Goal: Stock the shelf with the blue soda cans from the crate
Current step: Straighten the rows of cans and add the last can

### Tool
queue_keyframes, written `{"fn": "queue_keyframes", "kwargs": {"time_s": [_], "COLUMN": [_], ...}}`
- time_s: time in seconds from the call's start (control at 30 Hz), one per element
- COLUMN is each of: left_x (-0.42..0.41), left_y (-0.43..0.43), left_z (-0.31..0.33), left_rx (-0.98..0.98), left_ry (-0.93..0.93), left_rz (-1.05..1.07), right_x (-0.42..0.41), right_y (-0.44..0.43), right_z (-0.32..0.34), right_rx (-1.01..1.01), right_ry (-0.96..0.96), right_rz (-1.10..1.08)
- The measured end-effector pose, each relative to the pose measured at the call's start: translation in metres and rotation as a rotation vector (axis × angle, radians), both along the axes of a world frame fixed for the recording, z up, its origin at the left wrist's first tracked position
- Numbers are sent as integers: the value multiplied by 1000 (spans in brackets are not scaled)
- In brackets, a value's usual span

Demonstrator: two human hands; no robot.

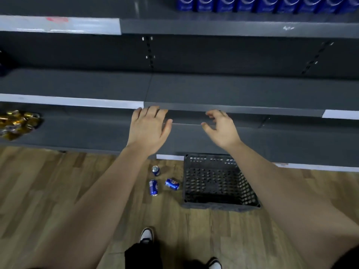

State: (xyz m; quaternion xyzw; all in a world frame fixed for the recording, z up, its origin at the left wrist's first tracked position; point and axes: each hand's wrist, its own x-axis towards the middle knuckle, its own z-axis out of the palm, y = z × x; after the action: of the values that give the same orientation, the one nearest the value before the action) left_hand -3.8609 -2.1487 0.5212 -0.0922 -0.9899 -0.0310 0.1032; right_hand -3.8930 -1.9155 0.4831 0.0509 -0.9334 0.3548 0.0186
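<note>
Both hands, left [148,129] and right [221,129], hang released and empty by the middle shelf [233,90]; the crate [217,183] looks bare; three blue cans [153,187] lie loose on the floor [58,191]; a careless step might kick them away.

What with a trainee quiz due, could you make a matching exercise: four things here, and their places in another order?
1 black crate
2 loose blue cans
3 row of blue cans
4 gold cans

A highest shelf, at right
B floor, right of the loose cans
C lowest shelf, far left
D floor, left of the crate

Pairs: 1-B, 2-D, 3-A, 4-C
</note>
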Motion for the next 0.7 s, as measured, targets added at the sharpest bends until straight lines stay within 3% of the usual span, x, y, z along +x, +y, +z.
{"fn": "queue_keyframes", "kwargs": {"time_s": [0.33, 0.7], "left_x": [-29, -35], "left_y": [-150, -199], "left_z": [-112, -375], "left_rx": [-62, 26], "left_ry": [-130, -182], "left_rz": [-6, 37], "right_x": [-32, -29], "right_y": [-156, -200], "right_z": [-127, -387], "right_rx": [8, 44], "right_ry": [-164, -259], "right_rz": [0, -67]}}
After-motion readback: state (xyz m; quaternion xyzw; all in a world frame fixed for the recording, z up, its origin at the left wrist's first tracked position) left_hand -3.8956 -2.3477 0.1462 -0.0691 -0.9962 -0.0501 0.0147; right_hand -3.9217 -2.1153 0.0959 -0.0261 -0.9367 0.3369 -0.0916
